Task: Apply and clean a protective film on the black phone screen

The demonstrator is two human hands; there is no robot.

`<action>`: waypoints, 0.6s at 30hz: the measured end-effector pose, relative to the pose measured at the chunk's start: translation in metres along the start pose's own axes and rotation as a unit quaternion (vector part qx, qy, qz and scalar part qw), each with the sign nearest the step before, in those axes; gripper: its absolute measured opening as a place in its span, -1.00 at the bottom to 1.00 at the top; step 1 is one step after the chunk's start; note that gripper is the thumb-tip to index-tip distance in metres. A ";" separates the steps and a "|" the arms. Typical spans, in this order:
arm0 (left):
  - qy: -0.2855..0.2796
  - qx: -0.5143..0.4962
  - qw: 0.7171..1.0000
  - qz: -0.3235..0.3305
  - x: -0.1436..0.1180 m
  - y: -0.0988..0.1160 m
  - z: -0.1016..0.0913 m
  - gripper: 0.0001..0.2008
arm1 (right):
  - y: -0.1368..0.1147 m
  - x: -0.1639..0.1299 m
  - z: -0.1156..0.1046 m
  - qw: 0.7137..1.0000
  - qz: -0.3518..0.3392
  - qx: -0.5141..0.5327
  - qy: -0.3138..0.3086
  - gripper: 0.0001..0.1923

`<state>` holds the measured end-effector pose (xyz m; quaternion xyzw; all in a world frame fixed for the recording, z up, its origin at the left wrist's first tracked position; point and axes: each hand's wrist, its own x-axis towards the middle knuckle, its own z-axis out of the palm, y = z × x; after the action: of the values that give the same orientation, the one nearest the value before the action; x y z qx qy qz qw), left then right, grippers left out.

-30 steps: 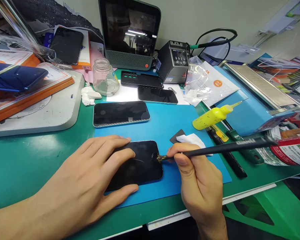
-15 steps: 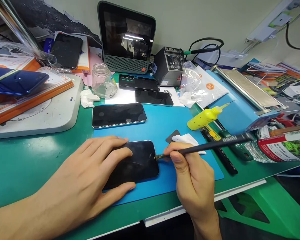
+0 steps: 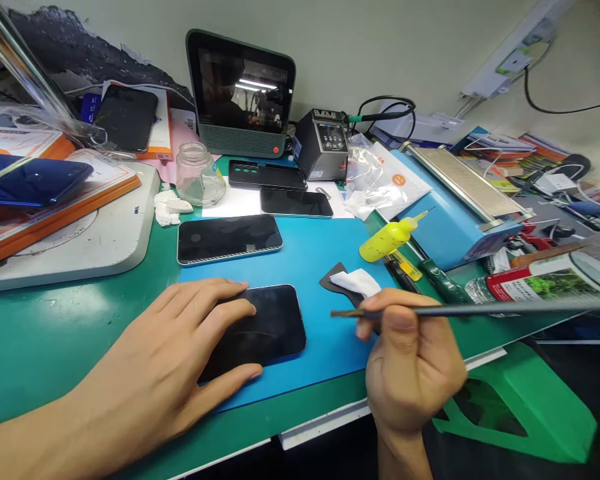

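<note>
A black-screened smartphone lies flat on the blue mat. My left hand spans its left half, holding it down with the thumb at the near edge, the index fingertip on the glass and other fingers along the far edge. To the right, my right hand pinches a slim dark-handled brush between thumb and fingers. The brush's brownish tip points left, apart from the phone's right end. White tissue and a dark grey flat piece lie just beyond the tip.
Behind the mat's middle is another phone, with a glass jar and a display device farther back. A yellow needle-tipped bottle, a green-handled tool and a labelled jar stand right. A green stool is below the table edge.
My right hand has drawn the brush back to the right, so its tip has left the phone's end. My left hand stays on the phone. The view has shifted slightly.
</note>
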<state>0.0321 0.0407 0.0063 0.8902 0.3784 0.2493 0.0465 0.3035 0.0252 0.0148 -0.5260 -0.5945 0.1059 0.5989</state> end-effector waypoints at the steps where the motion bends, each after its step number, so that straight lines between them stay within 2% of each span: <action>1: 0.004 -0.001 1.000 0.002 0.000 0.000 0.000 -0.58 | 0.003 0.002 -0.005 0.998 -0.014 -0.026 0.051 -0.79; 2: 0.009 -0.003 1.000 0.006 0.000 -0.001 0.001 -0.59 | 0.008 0.005 -0.013 0.994 -0.037 -0.070 0.070 -0.83; 3: 0.017 -0.004 1.000 0.011 0.000 -0.001 0.001 -0.60 | 0.012 0.011 -0.023 0.988 -0.063 -0.127 0.059 -0.86; 5: 0.036 -0.005 0.999 0.023 0.000 -0.001 0.002 -0.64 | 0.022 0.025 -0.047 0.965 -0.118 -0.227 -0.049 -0.83; 8: 0.066 0.005 0.997 0.038 -0.002 -0.001 0.003 -0.69 | 0.032 0.046 -0.080 0.929 -0.150 -0.274 -0.200 -0.77; 10: 0.071 0.008 0.997 0.042 -0.003 -0.001 0.004 -0.70 | 0.035 0.056 -0.094 0.900 -0.162 -0.301 -0.270 -0.64; 12: 0.069 0.010 0.997 0.039 -0.003 -0.002 0.005 -0.69 | 0.035 0.059 -0.099 0.879 -0.169 -0.328 -0.303 -0.55; 14: 0.067 0.014 0.997 0.033 -0.003 -0.002 0.005 -0.65 | 0.033 0.058 -0.097 0.868 -0.171 -0.349 -0.309 -0.55; 18: 0.052 0.008 0.998 0.019 -0.002 -0.002 0.004 -0.60 | 0.027 0.051 -0.079 0.872 -0.166 -0.354 -0.294 -0.62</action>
<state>0.0316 0.0411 0.0013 0.8832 0.3656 0.2933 0.0151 0.3958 0.0349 0.0458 -0.5411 -0.8194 -0.0627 0.1786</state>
